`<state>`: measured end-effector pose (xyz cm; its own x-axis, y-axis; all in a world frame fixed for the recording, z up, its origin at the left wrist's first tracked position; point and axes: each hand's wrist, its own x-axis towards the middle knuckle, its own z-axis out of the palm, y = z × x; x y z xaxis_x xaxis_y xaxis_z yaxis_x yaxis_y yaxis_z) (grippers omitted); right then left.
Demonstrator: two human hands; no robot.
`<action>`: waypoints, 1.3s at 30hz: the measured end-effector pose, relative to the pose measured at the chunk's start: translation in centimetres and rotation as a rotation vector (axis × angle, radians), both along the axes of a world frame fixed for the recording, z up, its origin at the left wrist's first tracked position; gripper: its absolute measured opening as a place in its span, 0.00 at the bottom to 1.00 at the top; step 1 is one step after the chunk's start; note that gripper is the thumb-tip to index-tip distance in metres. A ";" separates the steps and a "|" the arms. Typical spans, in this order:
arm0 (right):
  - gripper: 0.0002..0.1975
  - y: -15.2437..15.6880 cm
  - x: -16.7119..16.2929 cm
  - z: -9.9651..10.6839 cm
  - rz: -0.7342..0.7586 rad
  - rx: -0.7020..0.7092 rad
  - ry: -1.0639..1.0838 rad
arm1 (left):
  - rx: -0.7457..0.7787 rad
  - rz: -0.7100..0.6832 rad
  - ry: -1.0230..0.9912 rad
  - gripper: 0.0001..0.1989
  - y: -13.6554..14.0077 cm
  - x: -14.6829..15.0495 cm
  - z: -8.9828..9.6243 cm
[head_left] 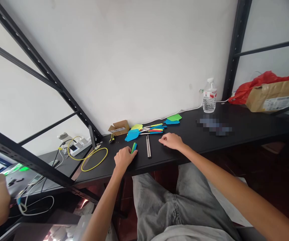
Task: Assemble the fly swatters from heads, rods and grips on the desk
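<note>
The left hand is wrapped around green and blue handles pointing away, slightly right, with slim metal rods lengthwise right of that grip, then the curled right hand, contents unclear, and fly swatters beyond.

We find the left hand gripping green and blue pieces on the black table. To their right lie two slim rods; right of these, we note the right hand, fingers curled. On the far side, swatters lie near a cardboard box.
</note>
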<state>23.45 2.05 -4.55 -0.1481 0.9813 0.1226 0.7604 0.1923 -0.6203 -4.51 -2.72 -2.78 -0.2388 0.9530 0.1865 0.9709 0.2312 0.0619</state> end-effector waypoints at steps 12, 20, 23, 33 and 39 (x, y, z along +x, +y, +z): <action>0.14 0.8 -8.3 3.5 0.041 -0.139 -0.328 | 0.129 -0.091 0.097 0.14 -0.4 1.9 -0.7; 0.11 1.5 -7.4 2.2 0.108 -0.269 -0.094 | 0.106 -0.127 0.061 0.10 -0.8 2.0 -1.1; 0.12 1.6 -5.5 1.2 0.146 -0.303 0.269 | 0.138 -0.131 0.021 0.10 -1.1 2.0 -1.1; 0.10 1.7 -0.7 -1.3 0.087 -0.212 1.164 | 0.369 -0.455 -0.169 0.14 -1.5 4.0 -1.8; 0.12 1.3 -0.5 -1.9 0.136 -0.178 1.133 | 0.368 -0.460 -0.181 0.15 -1.3 4.2 -2.5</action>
<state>22.90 3.40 -6.41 -0.1477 0.9824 0.1140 -0.2699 0.0709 -0.9603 -0.29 -4.06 -5.24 0.1233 0.8464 0.5181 0.9327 -0.2772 0.2308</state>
